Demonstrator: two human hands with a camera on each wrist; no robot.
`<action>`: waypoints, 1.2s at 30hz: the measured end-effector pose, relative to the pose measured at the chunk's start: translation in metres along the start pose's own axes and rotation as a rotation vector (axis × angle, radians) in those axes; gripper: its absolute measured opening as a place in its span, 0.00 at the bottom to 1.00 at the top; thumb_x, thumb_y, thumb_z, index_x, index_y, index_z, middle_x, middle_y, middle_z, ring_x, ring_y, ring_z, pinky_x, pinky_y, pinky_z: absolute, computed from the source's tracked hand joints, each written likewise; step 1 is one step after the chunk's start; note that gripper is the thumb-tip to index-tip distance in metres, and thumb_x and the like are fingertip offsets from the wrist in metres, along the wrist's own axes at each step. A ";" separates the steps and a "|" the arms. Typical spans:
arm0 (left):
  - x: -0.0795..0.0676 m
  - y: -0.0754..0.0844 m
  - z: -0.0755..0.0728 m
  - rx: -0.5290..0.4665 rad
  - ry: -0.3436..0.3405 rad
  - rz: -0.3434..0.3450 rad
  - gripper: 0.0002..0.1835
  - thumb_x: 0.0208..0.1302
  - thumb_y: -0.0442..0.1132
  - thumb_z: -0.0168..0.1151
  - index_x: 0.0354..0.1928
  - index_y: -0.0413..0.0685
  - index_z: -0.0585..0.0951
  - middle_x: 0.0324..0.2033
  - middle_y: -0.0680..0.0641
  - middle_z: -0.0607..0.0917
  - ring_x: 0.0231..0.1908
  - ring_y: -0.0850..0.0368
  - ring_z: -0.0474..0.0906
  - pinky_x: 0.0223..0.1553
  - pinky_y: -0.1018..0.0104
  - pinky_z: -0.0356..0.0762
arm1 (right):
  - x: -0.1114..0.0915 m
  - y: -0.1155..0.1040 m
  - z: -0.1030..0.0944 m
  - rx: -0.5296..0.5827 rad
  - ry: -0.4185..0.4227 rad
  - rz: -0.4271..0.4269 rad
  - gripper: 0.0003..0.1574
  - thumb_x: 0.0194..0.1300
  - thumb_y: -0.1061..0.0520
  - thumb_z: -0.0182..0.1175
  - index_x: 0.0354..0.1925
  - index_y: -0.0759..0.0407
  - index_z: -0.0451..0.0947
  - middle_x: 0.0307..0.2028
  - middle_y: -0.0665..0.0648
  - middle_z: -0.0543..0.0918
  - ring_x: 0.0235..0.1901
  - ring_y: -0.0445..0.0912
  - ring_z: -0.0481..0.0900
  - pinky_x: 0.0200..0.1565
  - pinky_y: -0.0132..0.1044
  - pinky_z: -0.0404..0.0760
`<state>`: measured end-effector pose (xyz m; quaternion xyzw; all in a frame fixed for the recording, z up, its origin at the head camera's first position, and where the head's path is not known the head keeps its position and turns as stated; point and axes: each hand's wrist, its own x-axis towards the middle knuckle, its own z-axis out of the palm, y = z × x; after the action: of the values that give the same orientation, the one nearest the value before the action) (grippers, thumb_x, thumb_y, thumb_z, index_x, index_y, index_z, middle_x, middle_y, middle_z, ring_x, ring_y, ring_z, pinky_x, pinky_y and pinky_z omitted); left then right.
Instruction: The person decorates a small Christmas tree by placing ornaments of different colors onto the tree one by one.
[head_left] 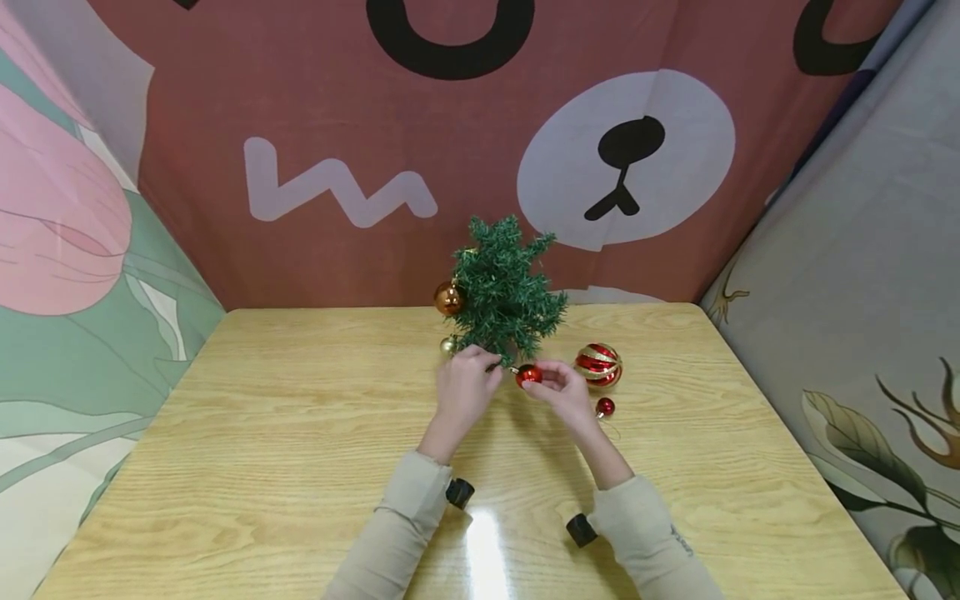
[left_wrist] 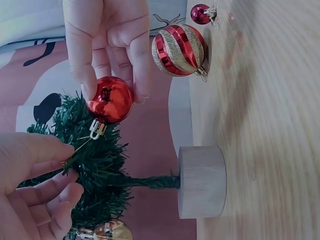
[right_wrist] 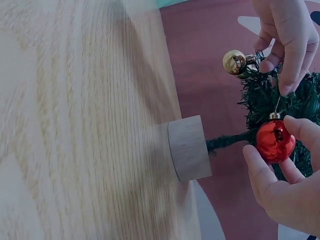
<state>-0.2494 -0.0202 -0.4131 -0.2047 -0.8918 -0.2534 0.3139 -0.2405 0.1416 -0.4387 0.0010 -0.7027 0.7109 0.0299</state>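
Observation:
My right hand (head_left: 566, 393) holds a shiny red Christmas ball (head_left: 529, 377) between thumb and fingers, in front of a small green artificial tree (head_left: 504, 279). From the ball's cap a thin gold string (right_wrist: 278, 103) runs up to my left hand (head_left: 465, 385), whose thumb and forefinger pinch its far end beside a branch tip. The left wrist view shows this red ball (left_wrist: 111, 100) with its cap turned toward the left fingers. A round pale wooden base (left_wrist: 202, 182) carries the tree's trunk. An amber ball (head_left: 449, 298) and a small gold ball (right_wrist: 234, 62) hang at the tree's left side.
Right of the tree, a red-and-gold striped ball (head_left: 598, 365) lies on the wooden table (head_left: 300, 450). A small dark red ball (head_left: 605, 407) lies just in front of it. A printed cloth (head_left: 337, 267) hangs behind the table, with more cloths at both sides.

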 end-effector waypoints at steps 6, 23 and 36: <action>-0.001 0.000 0.002 0.003 0.001 -0.006 0.04 0.48 0.34 0.67 0.29 0.43 0.85 0.27 0.46 0.82 0.21 0.57 0.78 0.15 0.71 0.71 | -0.001 0.004 -0.002 -0.023 -0.004 0.029 0.23 0.50 0.72 0.60 0.47 0.75 0.68 0.38 0.64 0.74 0.32 0.41 0.75 0.36 0.30 0.77; -0.001 0.000 0.006 0.006 -0.025 -0.052 0.05 0.47 0.34 0.67 0.29 0.45 0.81 0.24 0.50 0.81 0.20 0.59 0.76 0.14 0.71 0.68 | 0.001 0.017 0.002 -0.144 -0.094 0.035 0.22 0.50 0.71 0.59 0.45 0.75 0.67 0.38 0.66 0.75 0.33 0.45 0.74 0.35 0.30 0.77; -0.001 0.000 0.003 -0.026 -0.022 -0.040 0.08 0.48 0.32 0.66 0.34 0.43 0.82 0.26 0.48 0.82 0.21 0.58 0.78 0.14 0.71 0.69 | 0.000 0.018 0.007 -0.061 -0.183 0.036 0.28 0.54 0.70 0.56 0.52 0.79 0.59 0.46 0.75 0.70 0.37 0.48 0.76 0.41 0.37 0.77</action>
<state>-0.2502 -0.0180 -0.4156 -0.1937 -0.8958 -0.2690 0.2959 -0.2418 0.1343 -0.4568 0.0524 -0.7236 0.6866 -0.0473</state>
